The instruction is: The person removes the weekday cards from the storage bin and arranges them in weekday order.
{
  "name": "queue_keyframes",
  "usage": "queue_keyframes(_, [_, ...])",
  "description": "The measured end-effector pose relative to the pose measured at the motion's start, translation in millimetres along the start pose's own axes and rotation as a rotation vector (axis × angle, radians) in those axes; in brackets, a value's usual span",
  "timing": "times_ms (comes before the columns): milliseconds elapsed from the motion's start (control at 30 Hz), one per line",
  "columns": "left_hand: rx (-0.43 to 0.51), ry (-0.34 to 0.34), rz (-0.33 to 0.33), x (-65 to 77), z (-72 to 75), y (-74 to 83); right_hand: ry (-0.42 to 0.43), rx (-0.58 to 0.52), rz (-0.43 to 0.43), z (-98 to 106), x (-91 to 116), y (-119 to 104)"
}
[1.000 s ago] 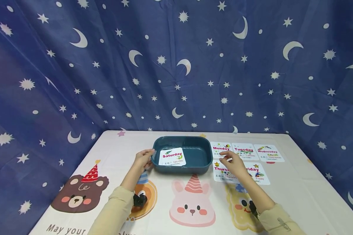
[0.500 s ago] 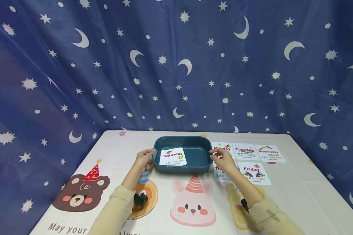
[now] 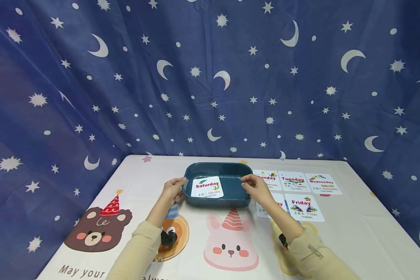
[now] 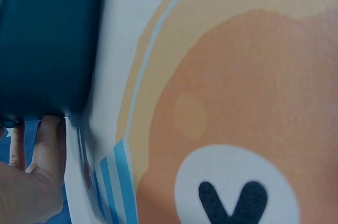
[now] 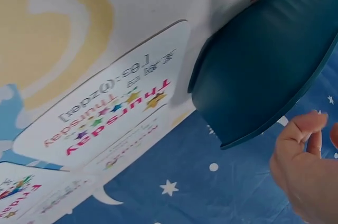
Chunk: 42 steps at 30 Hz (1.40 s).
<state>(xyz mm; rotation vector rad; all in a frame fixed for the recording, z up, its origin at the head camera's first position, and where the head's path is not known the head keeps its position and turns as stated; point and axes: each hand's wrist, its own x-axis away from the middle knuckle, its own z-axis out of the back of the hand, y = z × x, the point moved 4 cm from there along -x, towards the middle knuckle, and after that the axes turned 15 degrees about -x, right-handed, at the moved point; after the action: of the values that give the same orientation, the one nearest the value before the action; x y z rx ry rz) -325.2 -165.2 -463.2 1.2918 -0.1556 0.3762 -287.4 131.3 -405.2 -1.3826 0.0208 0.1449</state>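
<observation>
A dark teal rectangular tub sits at the middle of the table's far part, with a "Saturday" card lying inside it on the left. At the tub's left end, my left hand grips the wall; the left wrist view shows its fingertips against the outside. My right hand hovers at the tub's right end, fingers bent and reaching over the rim. In the right wrist view nothing shows between those fingers, and the hand is apart from the tub.
Right of the tub lie two rows of cards: Monday, Tuesday, Wednesday behind, Thursday and Friday in front. My right arm partly covers Thursday. A starry blue curtain hangs behind the table.
My right hand has moved left, from above the Monday and Thursday cards to over the tub's right end. The left hand, tub and cards stay in place.
</observation>
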Motion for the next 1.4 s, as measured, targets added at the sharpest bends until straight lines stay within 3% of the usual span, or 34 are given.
queue_keyframes(433, [-0.008, -0.004, -0.001, 1.0, -1.3, 1.0, -0.091, -0.038, -0.058, -23, -18, 2])
queue_keyframes(1033, [0.009, 0.019, -0.003, 2.3, -0.7, 1.1, -0.202, 0.000, -0.308, -57, -40, 26])
queue_keyframes(1300, [0.010, 0.008, 0.004, 2.5, -1.6, 0.1, -0.092, -0.007, -0.412, -66, -52, 39])
queue_keyframes(1400, [0.002, 0.012, 0.003, 3.2, -0.9, 0.3, -0.044, -0.016, -0.444, -71, -66, 55])
